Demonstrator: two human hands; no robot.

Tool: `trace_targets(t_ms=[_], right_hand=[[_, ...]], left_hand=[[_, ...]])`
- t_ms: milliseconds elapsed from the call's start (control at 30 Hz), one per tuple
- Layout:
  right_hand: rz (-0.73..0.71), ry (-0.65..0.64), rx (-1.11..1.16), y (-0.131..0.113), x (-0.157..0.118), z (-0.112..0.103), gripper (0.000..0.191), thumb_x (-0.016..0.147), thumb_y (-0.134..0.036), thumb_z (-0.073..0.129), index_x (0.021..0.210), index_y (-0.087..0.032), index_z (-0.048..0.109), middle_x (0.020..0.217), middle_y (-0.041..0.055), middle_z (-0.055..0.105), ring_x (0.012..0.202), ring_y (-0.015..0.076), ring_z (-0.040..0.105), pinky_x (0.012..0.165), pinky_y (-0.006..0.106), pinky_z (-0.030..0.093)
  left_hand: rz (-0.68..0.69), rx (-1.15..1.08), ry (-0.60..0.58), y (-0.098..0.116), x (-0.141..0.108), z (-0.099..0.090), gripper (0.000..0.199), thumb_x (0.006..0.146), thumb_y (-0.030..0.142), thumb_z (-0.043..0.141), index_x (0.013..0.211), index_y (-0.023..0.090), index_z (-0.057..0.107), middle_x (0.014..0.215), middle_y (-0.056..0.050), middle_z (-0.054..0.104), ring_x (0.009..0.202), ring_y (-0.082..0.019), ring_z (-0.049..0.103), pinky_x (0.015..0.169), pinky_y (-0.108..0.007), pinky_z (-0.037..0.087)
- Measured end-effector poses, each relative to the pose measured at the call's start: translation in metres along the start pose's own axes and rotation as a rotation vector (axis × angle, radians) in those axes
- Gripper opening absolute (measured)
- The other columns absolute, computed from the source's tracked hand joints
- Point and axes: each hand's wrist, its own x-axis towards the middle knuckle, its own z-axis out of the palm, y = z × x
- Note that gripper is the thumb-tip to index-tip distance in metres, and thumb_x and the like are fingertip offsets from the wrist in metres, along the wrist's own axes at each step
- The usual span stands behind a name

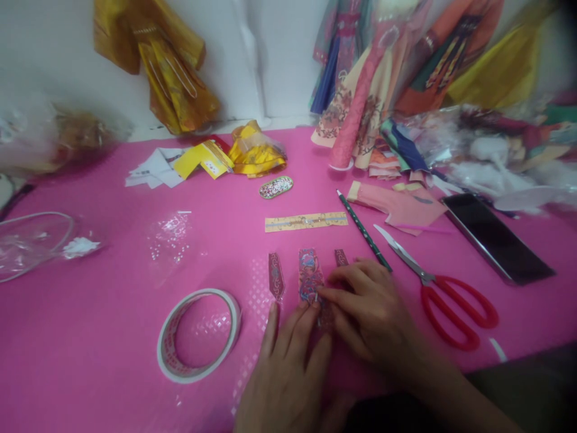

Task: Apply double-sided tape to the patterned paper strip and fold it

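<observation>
A patterned strip (309,267) in pink and blue lies flat on the pink tabletop. My left hand (288,361) is spread on the table with its fingers stretched out, two fingertips pressing the strip's lower end. From the right, my right hand (374,304) bends over the same strip, index fingertip on its edge and thumb tucked beneath. Whatever those fingers may pinch is too small to make out. A dark red pointed piece (276,276) lies just beyond my left fingertips. Another dark red piece (341,257) is partly covered by my right hand.
Left of my hands lies a tape roll (198,380). Red-handled scissors (424,276), a dark pencil (364,230) and a phone (498,237) lie at right. Beyond are a beige strip (306,222), loose rhinestones (169,246), a sequined oval (276,187) and small paper dresses (175,78).
</observation>
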Motion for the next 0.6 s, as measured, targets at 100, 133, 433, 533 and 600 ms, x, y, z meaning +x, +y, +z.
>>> trace_targets(t_ms=[100,133,433,533,600], right_hand=[[0.001,0.015,0.004,-0.0001,0.0001,0.0006,0.024,0.090,-0.010,0.055,0.099,-0.011,0.078,0.094,0.0133,0.068,0.093,0.0289,0.054,0.084,0.049,0.044],[0.001,0.019,0.007,-0.0002,0.0000,0.0004,0.024,0.091,-0.010,0.055,0.099,-0.011,0.077,0.094,0.0130,0.068,0.093,0.0287,0.054,0.084,0.049,0.044],[-0.021,-0.013,0.025,0.0005,-0.0001,0.0000,0.025,0.092,-0.011,0.054,0.098,-0.015,0.079,0.092,0.0112,0.067,0.091,0.0277,0.054,0.081,0.048,0.045],[-0.037,-0.006,0.027,0.0009,-0.0005,0.0007,0.026,0.091,-0.011,0.054,0.100,-0.015,0.078,0.092,0.0111,0.066,0.091,0.0273,0.054,0.082,0.048,0.045],[-0.062,0.001,0.033,0.0007,-0.0009,0.0008,0.027,0.091,-0.011,0.053,0.102,-0.015,0.078,0.092,0.0109,0.066,0.091,0.0269,0.054,0.082,0.048,0.045]], left_hand=[[0.017,0.008,0.007,-0.0002,0.0024,-0.0006,0.059,0.082,0.038,0.071,0.128,0.006,0.053,0.131,-0.028,0.063,0.125,-0.043,0.058,0.099,-0.070,0.048],[0.021,0.009,0.006,-0.0003,0.0024,-0.0002,0.059,0.083,0.038,0.070,0.129,0.006,0.052,0.132,-0.027,0.063,0.125,-0.043,0.058,0.100,-0.069,0.048],[-0.043,-0.019,0.073,0.0008,-0.0018,0.0074,0.054,0.088,0.038,0.062,0.133,0.011,0.050,0.137,-0.024,0.059,0.132,-0.038,0.053,0.111,-0.064,0.040],[0.003,-0.009,0.021,-0.0023,-0.0021,0.0055,0.061,0.085,0.039,0.066,0.134,0.008,0.050,0.135,-0.026,0.060,0.130,-0.040,0.054,0.107,-0.067,0.043],[0.016,0.005,0.008,-0.0040,-0.0031,0.0053,0.065,0.084,0.040,0.067,0.137,0.007,0.048,0.136,-0.027,0.060,0.130,-0.042,0.053,0.106,-0.068,0.043]])
